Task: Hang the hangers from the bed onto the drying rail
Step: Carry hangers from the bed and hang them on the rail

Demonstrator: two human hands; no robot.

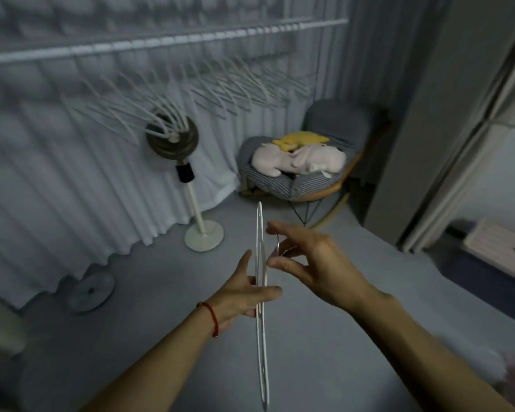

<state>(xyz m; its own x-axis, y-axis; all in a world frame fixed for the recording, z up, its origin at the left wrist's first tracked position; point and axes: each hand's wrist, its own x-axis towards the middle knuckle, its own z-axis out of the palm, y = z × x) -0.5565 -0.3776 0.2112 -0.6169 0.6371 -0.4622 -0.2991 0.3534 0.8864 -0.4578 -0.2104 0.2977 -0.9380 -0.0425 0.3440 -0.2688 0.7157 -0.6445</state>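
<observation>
Hangers, thin white wire (261, 307), edge-on: your left hand (241, 292) gripped frame; right hand (306, 263) pinched hook, likely aiming it railward.

The hangers (260, 292) you hold look like thin wire with a smooth white coating, and a bare, shiny metal hook (277, 243) shows at your right hand (312, 263). Around your left wrist sits a red cord bracelet (210, 315), matt and thread-like. The drying rail (161, 44) above you reads as smooth, pale painted metal, and the hangers on it (220, 87) share the same white coating. Behind them the curtain (57, 179) is soft, matt, pleated cloth. The fan (173, 138) has a smooth white pole and base, apparently plastic. On the chair (298, 179) you see striped fabric, a wooden frame and plush toys (298, 162).
</observation>
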